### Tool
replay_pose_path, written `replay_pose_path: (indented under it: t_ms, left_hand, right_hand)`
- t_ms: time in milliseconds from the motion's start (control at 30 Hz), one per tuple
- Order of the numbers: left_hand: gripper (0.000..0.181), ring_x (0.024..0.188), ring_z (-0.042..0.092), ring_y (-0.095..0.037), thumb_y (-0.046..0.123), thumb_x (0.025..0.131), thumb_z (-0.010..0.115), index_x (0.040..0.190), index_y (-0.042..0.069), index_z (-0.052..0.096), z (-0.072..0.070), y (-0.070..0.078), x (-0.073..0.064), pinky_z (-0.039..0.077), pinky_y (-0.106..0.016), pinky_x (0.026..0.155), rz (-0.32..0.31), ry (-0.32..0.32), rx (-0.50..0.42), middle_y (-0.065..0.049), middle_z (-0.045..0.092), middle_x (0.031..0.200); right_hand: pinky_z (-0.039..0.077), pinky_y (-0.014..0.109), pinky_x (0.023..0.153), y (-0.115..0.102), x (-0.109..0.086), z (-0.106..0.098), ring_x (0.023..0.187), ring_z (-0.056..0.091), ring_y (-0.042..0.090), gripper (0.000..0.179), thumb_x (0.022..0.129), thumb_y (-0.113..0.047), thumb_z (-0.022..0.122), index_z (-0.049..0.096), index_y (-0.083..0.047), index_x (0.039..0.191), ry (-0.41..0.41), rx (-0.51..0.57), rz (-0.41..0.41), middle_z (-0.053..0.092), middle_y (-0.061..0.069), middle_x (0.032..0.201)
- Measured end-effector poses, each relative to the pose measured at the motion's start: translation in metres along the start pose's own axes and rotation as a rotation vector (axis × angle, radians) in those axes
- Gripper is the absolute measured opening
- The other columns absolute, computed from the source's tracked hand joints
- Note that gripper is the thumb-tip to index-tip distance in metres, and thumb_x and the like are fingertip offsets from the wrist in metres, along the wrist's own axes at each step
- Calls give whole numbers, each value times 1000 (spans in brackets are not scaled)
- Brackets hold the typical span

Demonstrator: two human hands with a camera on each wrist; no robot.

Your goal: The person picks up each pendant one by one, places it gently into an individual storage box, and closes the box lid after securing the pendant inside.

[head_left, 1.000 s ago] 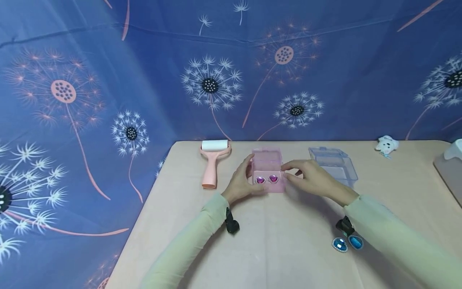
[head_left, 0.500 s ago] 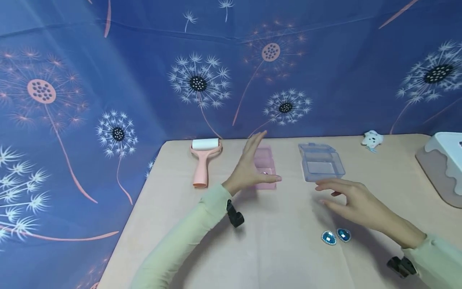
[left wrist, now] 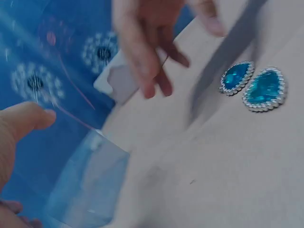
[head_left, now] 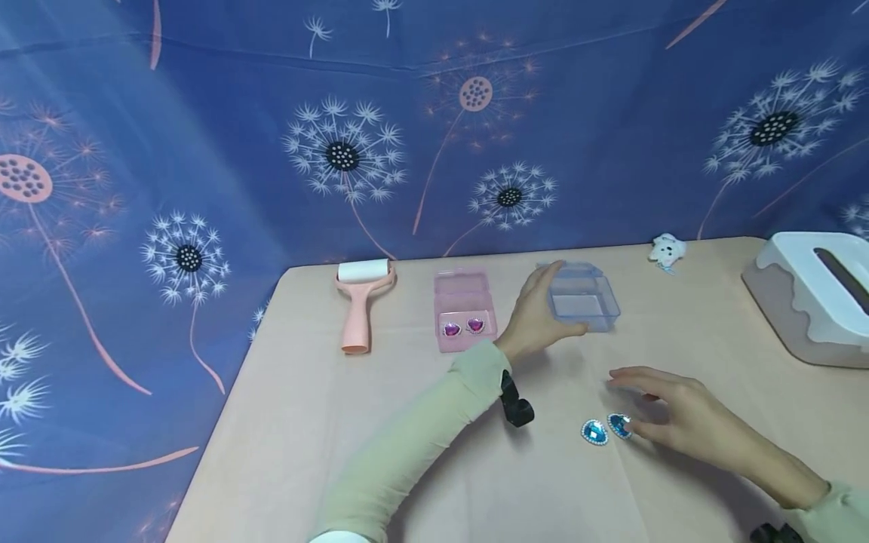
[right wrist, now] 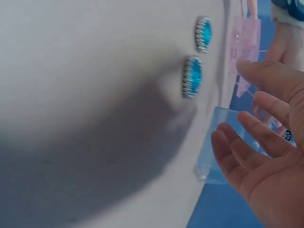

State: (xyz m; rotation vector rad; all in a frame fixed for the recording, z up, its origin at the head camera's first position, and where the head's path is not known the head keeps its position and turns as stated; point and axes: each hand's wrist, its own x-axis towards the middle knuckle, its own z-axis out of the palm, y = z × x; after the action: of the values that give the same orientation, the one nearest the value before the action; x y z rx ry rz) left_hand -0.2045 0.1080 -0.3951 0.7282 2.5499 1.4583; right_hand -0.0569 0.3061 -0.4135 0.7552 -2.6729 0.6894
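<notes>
My left hand (head_left: pixel 536 315), fingers and thumb spread and holding nothing, is at the left side of the clear blue box (head_left: pixel 589 305), whose lid stands open. My right hand (head_left: pixel 689 415) hovers with loosely bent fingers over the table, its thumb overlapping one of two blue teardrop gems (head_left: pixel 618 426) in the head view. The other blue gem (head_left: pixel 594 432) lies just left of it. Both have sparkling silver borders, seen closely in the left wrist view (left wrist: pixel 265 90). In the opened pink box (head_left: pixel 463 283) lie two magenta gems (head_left: pixel 475 325).
A pink lint roller (head_left: pixel 357 320) with a white roll lies at the back left. A small white plush toy (head_left: pixel 667 250) sits at the back edge. On the right stands a white and grey tissue box (head_left: pixel 815 294). Patterned blue cloth (head_left: pixel 407 136) hangs behind the table.
My left hand has let go of the pink box and moved right to the blue box. My right hand has left the pink box and come down right to the blue gems.
</notes>
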Motion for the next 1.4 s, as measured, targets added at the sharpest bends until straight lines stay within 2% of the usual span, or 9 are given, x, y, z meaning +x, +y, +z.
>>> replay_pose_path:
  t_ms: [167, 267, 400, 533, 667, 867, 1033, 1233, 1400]
  left_hand:
    - [102, 134, 42, -22, 27, 70, 87, 152, 25, 26, 16, -19, 9, 40, -40, 108, -152, 66, -127, -4, 33, 153]
    - [104, 133, 43, -22, 25, 70, 87, 153, 23, 24, 24, -28, 11, 39, -39, 109, -172, 87, -186, -5, 37, 152]
    - [104, 132, 44, -22, 23, 71, 87, 153, 22, 24, 34, -36, 12, 38, -38, 109, -183, 97, -241, -8, 38, 150]
    - [104, 132, 44, -20, 24, 71, 87, 153, 24, 24, 42, -40, 13, 39, -35, 108, -216, 104, -242, -6, 38, 149]
    - [103, 133, 43, -19, 25, 70, 88, 152, 27, 26, 47, -42, 15, 39, -33, 108, -233, 125, -215, 0, 39, 149]
    - [95, 133, 45, -18, 22, 71, 87, 149, 24, 33, 51, -44, 16, 39, -31, 109, -232, 178, -197, 2, 45, 145]
    - [91, 130, 47, -16, 21, 71, 87, 146, 23, 37, 54, -44, 15, 41, -30, 106, -229, 181, -211, 2, 48, 141]
    - [90, 126, 51, -17, 24, 71, 86, 146, 22, 37, 52, -45, 21, 43, -31, 104, -183, 179, -180, -1, 51, 139]
    - [89, 122, 53, -18, 26, 72, 86, 146, 20, 38, 49, -45, 26, 45, -31, 101, -157, 176, -148, -4, 53, 136]
  right_hand:
    - [36, -3, 88, -1, -10, 12, 111, 54, -10, 61, 57, -10, 91, 69, -13, 114, -33, 34, 17, 68, 5, 117]
    - [31, -4, 92, -2, -13, 17, 115, 51, -11, 55, 61, -11, 89, 71, -16, 113, -55, 60, 23, 69, 2, 116]
    - [38, -1, 82, -2, -13, 19, 106, 57, -7, 45, 67, -15, 87, 73, -17, 109, -120, 67, 56, 69, 0, 114]
    - [39, 0, 79, 0, -14, 21, 98, 63, 3, 35, 68, -15, 86, 75, -21, 100, -150, 23, 34, 70, -3, 108]
    - [36, -3, 81, 1, -14, 22, 95, 65, 9, 33, 65, -9, 86, 76, -22, 93, -125, 4, -14, 70, -5, 103]
    - [35, -4, 81, 2, -16, 25, 92, 64, 7, 33, 64, -6, 85, 77, -20, 92, -104, -7, -41, 69, -5, 100]
    - [37, -2, 76, 3, -20, 26, 88, 63, 7, 32, 62, -5, 85, 77, -18, 90, -98, -35, -84, 69, -4, 97]
    - [38, 0, 71, 6, -15, 26, 85, 61, 8, 32, 59, -4, 86, 76, -15, 87, -94, -78, -142, 68, -2, 95]
    - [43, 9, 61, 8, -11, 23, 79, 57, 2, 29, 61, -5, 86, 75, -14, 86, -121, -68, -109, 65, 0, 94]
